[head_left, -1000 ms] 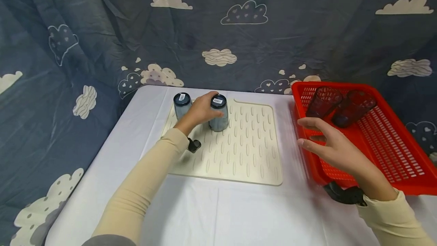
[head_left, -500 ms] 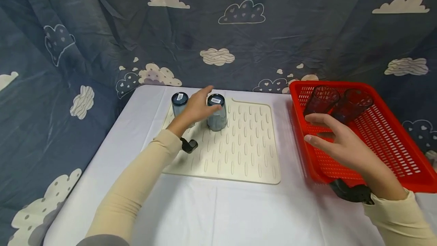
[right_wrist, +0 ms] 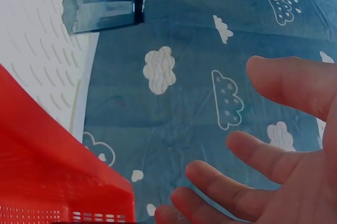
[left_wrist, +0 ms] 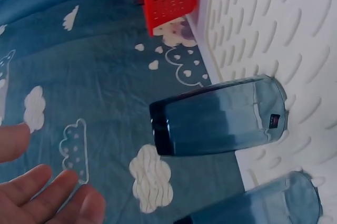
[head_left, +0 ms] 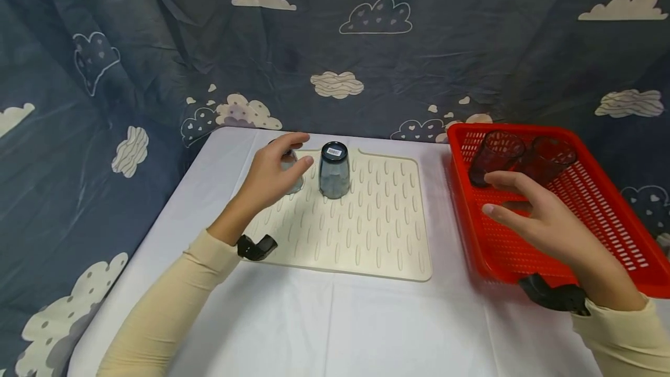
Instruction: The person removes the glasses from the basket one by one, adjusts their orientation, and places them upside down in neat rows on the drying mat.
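Note:
Two blue-tinted drinking glasses stand upside down on a cream ribbed drying mat. One glass shows whole in the head view, its dark base and barcode sticker upward; the other glass is partly hidden behind my left hand. That hand hovers over the mat's left side, thumb and fingers apart, holding nothing. The left wrist view shows a gap between its fingers and the nearer glass. My right hand hovers above the red basket with fingers spread and nothing in them.
Inside the basket's far end lie two more glasses, one glass leaning beside another glass. A white cloth covers the table. Behind it hangs a dark blue cloud-print curtain.
My left hand has let go of the right-hand glass on the mat and drawn back to the left. The right hand has drifted slightly rightward over the basket.

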`<state>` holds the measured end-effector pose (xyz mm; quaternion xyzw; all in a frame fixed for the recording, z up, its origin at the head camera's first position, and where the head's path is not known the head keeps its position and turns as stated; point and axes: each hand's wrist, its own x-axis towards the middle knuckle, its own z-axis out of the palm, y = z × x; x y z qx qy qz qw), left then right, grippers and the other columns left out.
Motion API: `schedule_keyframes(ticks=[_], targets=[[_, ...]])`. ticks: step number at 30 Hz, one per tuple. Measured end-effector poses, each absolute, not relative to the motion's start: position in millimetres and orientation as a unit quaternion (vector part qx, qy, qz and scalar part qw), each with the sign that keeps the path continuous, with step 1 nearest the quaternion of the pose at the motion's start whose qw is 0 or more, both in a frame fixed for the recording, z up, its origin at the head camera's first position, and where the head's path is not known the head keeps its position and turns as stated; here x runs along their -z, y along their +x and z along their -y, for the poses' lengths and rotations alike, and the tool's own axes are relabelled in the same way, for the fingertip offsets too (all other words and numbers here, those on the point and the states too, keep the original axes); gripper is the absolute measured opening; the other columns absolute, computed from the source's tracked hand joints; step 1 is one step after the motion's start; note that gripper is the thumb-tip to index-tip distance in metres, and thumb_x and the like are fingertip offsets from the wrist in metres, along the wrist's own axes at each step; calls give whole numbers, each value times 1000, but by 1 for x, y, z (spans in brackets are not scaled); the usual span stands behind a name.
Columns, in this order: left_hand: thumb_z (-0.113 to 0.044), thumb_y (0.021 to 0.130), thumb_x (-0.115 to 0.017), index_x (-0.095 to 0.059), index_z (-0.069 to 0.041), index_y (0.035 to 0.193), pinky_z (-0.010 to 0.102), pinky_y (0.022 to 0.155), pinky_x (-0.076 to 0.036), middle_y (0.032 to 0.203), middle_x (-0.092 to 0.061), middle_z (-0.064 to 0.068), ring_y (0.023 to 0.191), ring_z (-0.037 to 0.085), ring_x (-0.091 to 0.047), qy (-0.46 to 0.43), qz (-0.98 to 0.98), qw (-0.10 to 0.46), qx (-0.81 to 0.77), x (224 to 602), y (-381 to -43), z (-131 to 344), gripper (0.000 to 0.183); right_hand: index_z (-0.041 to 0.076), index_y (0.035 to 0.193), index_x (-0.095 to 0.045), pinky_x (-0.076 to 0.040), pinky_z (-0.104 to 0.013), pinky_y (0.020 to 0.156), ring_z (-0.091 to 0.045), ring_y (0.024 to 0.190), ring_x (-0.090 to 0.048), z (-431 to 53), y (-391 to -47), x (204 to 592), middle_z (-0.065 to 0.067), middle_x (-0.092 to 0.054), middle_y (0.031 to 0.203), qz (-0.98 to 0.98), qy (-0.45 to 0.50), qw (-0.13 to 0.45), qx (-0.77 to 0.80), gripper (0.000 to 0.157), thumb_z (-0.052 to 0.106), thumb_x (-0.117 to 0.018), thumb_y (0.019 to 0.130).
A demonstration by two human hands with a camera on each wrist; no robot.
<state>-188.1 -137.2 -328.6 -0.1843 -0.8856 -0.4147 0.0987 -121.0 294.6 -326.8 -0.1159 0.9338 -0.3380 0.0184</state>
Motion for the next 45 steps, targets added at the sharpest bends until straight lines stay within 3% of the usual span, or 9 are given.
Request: schedule_keyframes(ticks=[3, 6, 14, 20, 24, 32, 35, 42, 45], targets=[[-19, 96, -64, -55, -8, 139, 41, 101, -53, 139, -59, 9, 127, 27, -57, -183, 884, 101, 418, 333, -179, 145, 45, 9, 147, -40, -43, -2, 74, 18, 105, -41, -299, -120, 327, -20, -46, 145, -934, -117, 13, 336, 59, 24, -66, 96], [-16, 96, -65, -56, -7, 137, 43, 98, -54, 138, -60, 11, 126, 29, -59, -186, 887, 101, 410, 342, -169, 152, 43, 9, 147, -40, -42, -2, 74, 21, 103, -39, -302, -120, 326, -20, -46, 145, -935, -115, 14, 334, 59, 24, -66, 96], [-16, 94, -67, -57, -4, 135, 46, 97, -55, 134, -63, 15, 124, 33, -61, -181, 902, 77, 385, 371, -152, 161, 43, 7, 148, -38, -43, -3, 72, -39, 116, -54, -311, -124, 327, -23, -45, 145, -940, -98, 31, 326, 60, 26, -64, 97], [-13, 93, -68, -58, -3, 134, 47, 97, -55, 134, -63, 15, 123, 33, -61, -172, 907, 74, 377, 382, -150, 162, 44, 6, 147, -39, -40, 0, 73, -14, 117, -50, -318, -130, 329, -23, -46, 144, -941, -94, 35, 324, 59, 28, -63, 97], [-13, 92, -68, -58, -3, 134, 47, 97, -55, 133, -64, 15, 122, 33, -61, -172, 906, 74, 381, 385, -149, 162, 44, 5, 147, -39, -39, -2, 72, -36, 122, -45, -321, -135, 330, -24, -45, 145, -943, -82, 46, 319, 60, 31, -61, 98], [-13, 93, -68, -58, -4, 134, 48, 97, -54, 134, -64, 15, 123, 33, -61, -175, 901, 63, 392, 391, -145, 160, 43, 4, 147, -39, -40, -9, 70, -36, 118, -45, -332, -150, 331, -26, -46, 144, -948, -68, 52, 307, 62, 35, -60, 99], [-12, 93, -68, -59, -3, 133, 48, 97, -54, 133, -64, 15, 122, 34, -62, -175, 901, 60, 393, 394, -144, 159, 43, 2, 148, -36, -51, -24, 81, -44, 121, -45, -336, -158, 330, -29, -44, 145, -949, -62, 52, 303, 65, 36, -60, 98], [-12, 92, -69, -59, -3, 132, 47, 95, -56, 132, -64, 16, 122, 33, -62, -176, 897, 51, 403, 400, -143, 156, 43, -1, 149, -32, -54, -30, 81, -48, 124, -48, -347, -183, 324, -32, -45, 142, -960, -33, 41, 277, 73, 43, -59, 97], [-13, 91, -69, -60, -4, 132, 46, 94, -56, 132, -65, 15, 122, 33, -62, -172, 897, 50, 404, 403, -143, 156, 43, -4, 147, -33, -48, -61, 93, -50, 123, -47, -346, -198, 321, -34, -45, 141, -965, -37, 16, 260, 72, 41, -59, 97]])
